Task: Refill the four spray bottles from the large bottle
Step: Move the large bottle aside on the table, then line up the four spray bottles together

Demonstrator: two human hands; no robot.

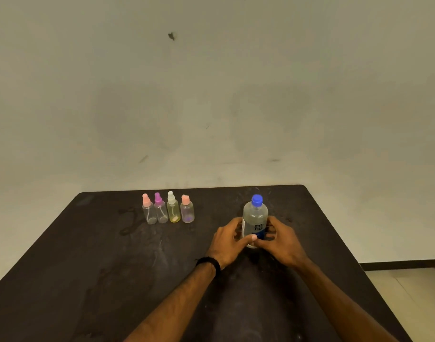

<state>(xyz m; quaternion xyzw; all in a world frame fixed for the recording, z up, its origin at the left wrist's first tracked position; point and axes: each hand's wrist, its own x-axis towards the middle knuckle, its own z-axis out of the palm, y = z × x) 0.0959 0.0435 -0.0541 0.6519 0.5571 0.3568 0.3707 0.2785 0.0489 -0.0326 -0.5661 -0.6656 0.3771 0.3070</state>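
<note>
The large clear bottle with a blue cap stands upright on the dark table, right of centre. My left hand and my right hand wrap around its lower half from either side, thumbs meeting at the front. Four small spray bottles stand in a row at the far left-centre: one with a pink top, one with a purple top, a yellowish one with a white top, and one with a salmon top. All their tops are on.
A pale wall rises right behind the table's far edge. The table's right edge drops to a tiled floor. Faint wet smears mark the tabletop left of the spray bottles.
</note>
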